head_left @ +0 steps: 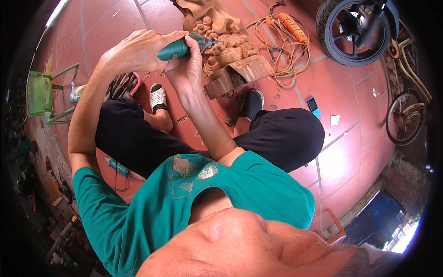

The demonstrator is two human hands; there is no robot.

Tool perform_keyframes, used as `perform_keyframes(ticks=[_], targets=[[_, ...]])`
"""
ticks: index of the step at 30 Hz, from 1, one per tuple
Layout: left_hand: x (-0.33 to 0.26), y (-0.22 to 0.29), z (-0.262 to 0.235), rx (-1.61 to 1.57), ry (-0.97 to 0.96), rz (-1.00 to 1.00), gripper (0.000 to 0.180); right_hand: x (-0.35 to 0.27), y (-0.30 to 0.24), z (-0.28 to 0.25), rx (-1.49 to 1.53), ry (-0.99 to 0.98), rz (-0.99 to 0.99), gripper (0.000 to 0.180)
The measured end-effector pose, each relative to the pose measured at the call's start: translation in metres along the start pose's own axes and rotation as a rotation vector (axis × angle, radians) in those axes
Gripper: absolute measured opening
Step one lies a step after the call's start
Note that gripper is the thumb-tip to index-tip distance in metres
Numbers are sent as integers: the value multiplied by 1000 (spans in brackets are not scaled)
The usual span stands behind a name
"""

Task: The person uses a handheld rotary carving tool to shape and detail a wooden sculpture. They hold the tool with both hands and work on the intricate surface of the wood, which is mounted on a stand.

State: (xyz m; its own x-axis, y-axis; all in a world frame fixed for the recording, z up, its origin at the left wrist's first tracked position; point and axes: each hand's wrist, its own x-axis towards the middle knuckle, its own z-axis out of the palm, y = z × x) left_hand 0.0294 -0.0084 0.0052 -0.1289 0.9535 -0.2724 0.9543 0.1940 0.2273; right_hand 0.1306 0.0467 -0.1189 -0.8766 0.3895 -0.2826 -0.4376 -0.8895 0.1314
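Observation:
A green handheld rotary grinder (177, 50) is held between both hands, its grey nose pointing right. My left hand (136, 51) grips its rear body from above, with the index finger stretched along the top. From below, my right hand (188, 69) closes round the front, thumb up near the collar. Against the grinder's tip stands a carved wooden sculpture (226, 55) with rounded, knobbly relief on a blocky base. The tip lies at the carving's left side; whether it touches the wood I cannot tell.
An orange power strip (293, 28) with coiled cord (281, 69) lies beyond the carving. A motorbike wheel (353, 32) and a bicycle wheel (406, 116) stand right. A blue phone (314, 106) lies on the tiles. Left are a green chair (39, 94), a pink basin (137, 85) and another power tool (117, 167).

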Motion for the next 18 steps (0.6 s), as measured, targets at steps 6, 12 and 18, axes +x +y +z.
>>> perform_keyframes(ticks=[6, 12, 18], targets=[[0, -1, 1, 12, 17, 11, 68, 3, 0, -7, 0, -26, 9, 27], [-1, 3, -2, 15, 13, 4, 68, 0, 1, -3, 8, -4, -4, 32], [-4, 5, -6, 10, 0, -5, 67, -5, 2, 3, 13, -3, 1, 35]])
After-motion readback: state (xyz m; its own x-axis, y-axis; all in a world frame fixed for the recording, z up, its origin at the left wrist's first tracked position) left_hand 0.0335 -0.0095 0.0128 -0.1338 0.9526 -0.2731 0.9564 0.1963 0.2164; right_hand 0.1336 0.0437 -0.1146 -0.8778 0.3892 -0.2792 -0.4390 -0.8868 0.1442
